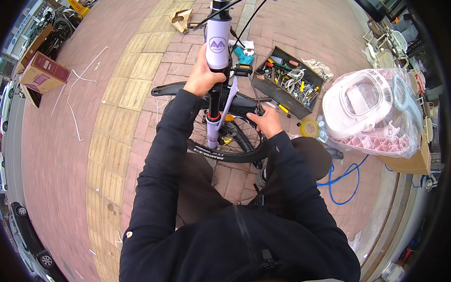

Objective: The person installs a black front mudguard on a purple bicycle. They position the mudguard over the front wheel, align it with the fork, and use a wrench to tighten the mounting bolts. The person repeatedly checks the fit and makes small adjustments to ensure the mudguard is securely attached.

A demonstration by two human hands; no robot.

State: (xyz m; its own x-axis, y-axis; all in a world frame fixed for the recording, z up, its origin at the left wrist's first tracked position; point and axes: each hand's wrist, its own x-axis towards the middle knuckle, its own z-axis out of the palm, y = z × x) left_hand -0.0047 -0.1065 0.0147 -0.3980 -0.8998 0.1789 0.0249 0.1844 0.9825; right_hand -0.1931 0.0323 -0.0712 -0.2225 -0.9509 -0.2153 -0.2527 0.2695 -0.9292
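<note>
A lilac and black bicycle stands in front of me, its lilac head tube [217, 56] rising toward the top. My left hand [201, 78] is closed around the front of the frame, at the lower end of that tube above the black fork leg [214, 100]. To the right of the fork, my right hand [267, 121] has its fingers curled on a thin dark tool [257, 97] whose shaft points upward; its exact kind is unclear. Below both hands the black front tyre [231, 157] lies crosswise, with a black mudguard [171, 88] above it. A pedal with an amber reflector [243, 69] is near the tool's upper end.
An open metal toolbox [283, 95] full of hand tools lies to the right. Beyond are a plastic-wrapped pink and white item [358, 106], a roll of yellow tape [309, 128] and a blue cord [343, 175]. A cardboard box [45, 72] stands far left on the paving.
</note>
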